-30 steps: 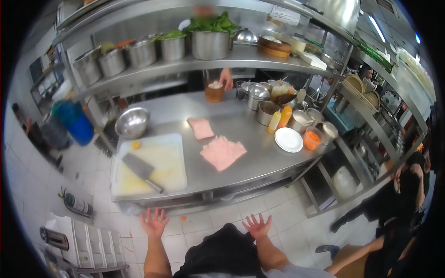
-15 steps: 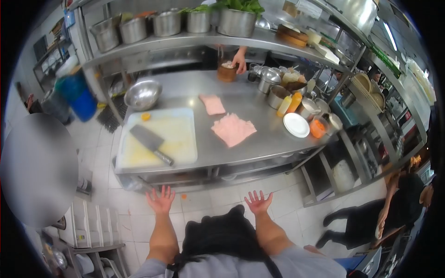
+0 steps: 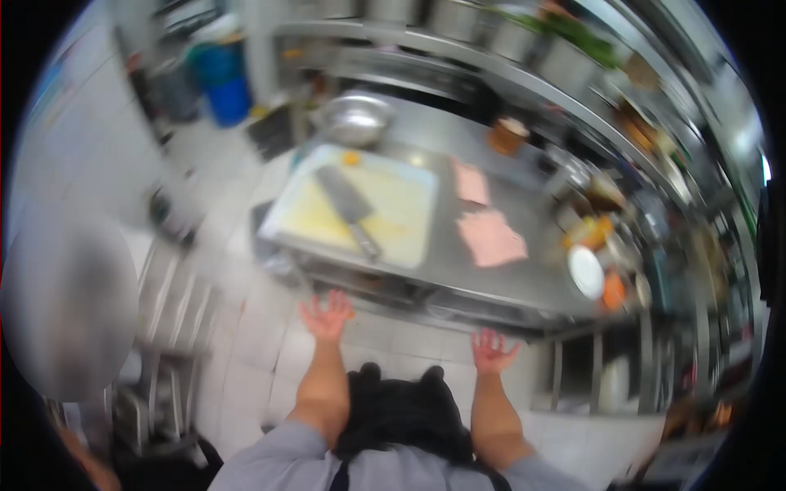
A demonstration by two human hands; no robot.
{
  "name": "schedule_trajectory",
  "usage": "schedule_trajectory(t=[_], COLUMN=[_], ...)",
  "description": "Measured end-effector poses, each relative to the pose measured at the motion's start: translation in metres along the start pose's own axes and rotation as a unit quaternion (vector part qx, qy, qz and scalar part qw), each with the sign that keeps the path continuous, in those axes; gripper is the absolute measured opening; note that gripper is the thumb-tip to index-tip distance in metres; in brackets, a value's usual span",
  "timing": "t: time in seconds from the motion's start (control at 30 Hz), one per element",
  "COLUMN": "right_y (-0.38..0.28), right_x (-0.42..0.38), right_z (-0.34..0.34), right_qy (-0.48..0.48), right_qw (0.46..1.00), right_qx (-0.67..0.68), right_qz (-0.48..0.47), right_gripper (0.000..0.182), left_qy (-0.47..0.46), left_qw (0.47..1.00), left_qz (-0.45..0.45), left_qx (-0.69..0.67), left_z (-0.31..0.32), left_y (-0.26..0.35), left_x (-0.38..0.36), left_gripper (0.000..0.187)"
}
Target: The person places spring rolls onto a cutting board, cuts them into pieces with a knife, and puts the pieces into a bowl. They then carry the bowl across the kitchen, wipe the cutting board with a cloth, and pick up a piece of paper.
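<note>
My left hand is held out palm up with fingers spread, in front of the counter's near edge and touching nothing. My right hand is likewise spread and bare, farther along that edge. On the steel counter, nearest my left hand, a white cutting board with yellow stains carries a cleaver, its dark handle toward me. A small orange-yellow piece sits at the board's far edge. Two pale pink, flat pieces, a larger one and a smaller one, lie right of the board.
A metal bowl stands behind the board. A brown container is at the counter's back. Bottles, pots and a white plate crowd the right end. Overhead runs a shelf with pots. A blue bin stands at the back left, and tiled floor surrounds me.
My view has swung to the left and blurred, so the counter appears shifted right. The other person's hand at the brown container no longer shows. Both my hands stay spread.
</note>
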State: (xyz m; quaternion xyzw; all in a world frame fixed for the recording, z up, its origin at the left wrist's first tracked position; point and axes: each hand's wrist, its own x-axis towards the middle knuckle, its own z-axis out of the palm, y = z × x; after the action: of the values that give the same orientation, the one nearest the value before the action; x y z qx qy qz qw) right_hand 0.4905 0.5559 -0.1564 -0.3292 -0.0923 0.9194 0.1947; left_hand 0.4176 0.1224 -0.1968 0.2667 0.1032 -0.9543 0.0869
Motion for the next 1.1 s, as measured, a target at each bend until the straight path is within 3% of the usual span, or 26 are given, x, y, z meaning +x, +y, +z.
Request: schedule_trajectory(t=[0.07, 0.13, 0.17, 0.2, 0.27, 0.33, 0.47, 0.53, 0.6, 0.67, 0.77, 0.93, 1.1], right_y=[0.01, 0.016, 0.023, 0.02, 0.025, 0.033, 0.058, 0.084, 0.106, 0.132, 0.162, 0.168, 0.117], right_x=[0.008, 0.026, 0.014, 0.024, 0.017, 0.011, -0.01, -0.011, -0.009, -0.009, -0.017, -0.029, -0.037], right_z=[0.012, 0.006, 0.018, -0.001, -0.015, -0.034, -0.06, -0.057, -0.038, -0.009, 0.047, 0.103, 0.076], right_qy=[-0.002, 0.03, 0.061, 0.047, 0.157, 0.142, 0.117, 0.098, 0.06, 0.02, -0.094, -0.146, -0.145], right_qw=[1.0, 1.0, 0.998, 0.997, 0.98, 0.971, 0.944, 0.921, 0.881, 0.848, 0.806, 0.774, 0.751], right_qx=[0.008, -0.001, 0.016, 0.001, -0.082, -0.13, -0.167, -0.197, -0.222, -0.291, -0.249, -0.245, -0.227], right_qz=[0.023, 0.009, 0.012, 0.064, 0.091, 0.14, 0.259, 0.321, 0.413, 0.444, 0.529, 0.565, 0.602], right_gripper=[0.058, 0.054, 0.056, 0.057, 0.062, 0.064, 0.063, 0.063, 0.063, 0.063, 0.063, 0.063, 0.063], left_qy=[-0.021, -0.003, -0.013, -0.035, -0.061, -0.006, 0.005, 0.056, 0.046, 0.047, 0.008, -0.053, -0.065], left_qw=[1.0, 1.0, 0.999, 0.998, 0.995, 0.986, 0.984, 0.988, 0.988, 0.988, 0.99, 0.987, 0.956], left_qz=[0.01, 0.023, 0.05, 0.023, 0.009, -0.056, -0.032, 0.002, 0.011, 0.005, 0.015, 0.126, 0.285], left_qx=[-0.019, 0.018, 0.006, 0.041, 0.079, 0.159, 0.174, 0.145, 0.147, 0.15, 0.139, 0.08, -0.002], left_z=[0.004, 0.024, 0.027, 0.019, 0.01, 0.012, -0.014, -0.019, -0.024, -0.028, -0.019, -0.032, -0.05], left_y=[0.009, 0.014, 0.025, 0.034, 0.044, 0.043, 0.055, 0.058, 0.054, 0.045, 0.021, 0.008, 0.0], left_x=[0.005, -0.01, -0.01, -0.007, -0.023, -0.048, -0.089, -0.11, -0.125, -0.142, -0.182, -0.258, -0.337], left_gripper=[0.065, 0.041, 0.041, 0.043, 0.044, 0.046, 0.049, 0.049, 0.048, 0.049, 0.045, 0.05, 0.057])
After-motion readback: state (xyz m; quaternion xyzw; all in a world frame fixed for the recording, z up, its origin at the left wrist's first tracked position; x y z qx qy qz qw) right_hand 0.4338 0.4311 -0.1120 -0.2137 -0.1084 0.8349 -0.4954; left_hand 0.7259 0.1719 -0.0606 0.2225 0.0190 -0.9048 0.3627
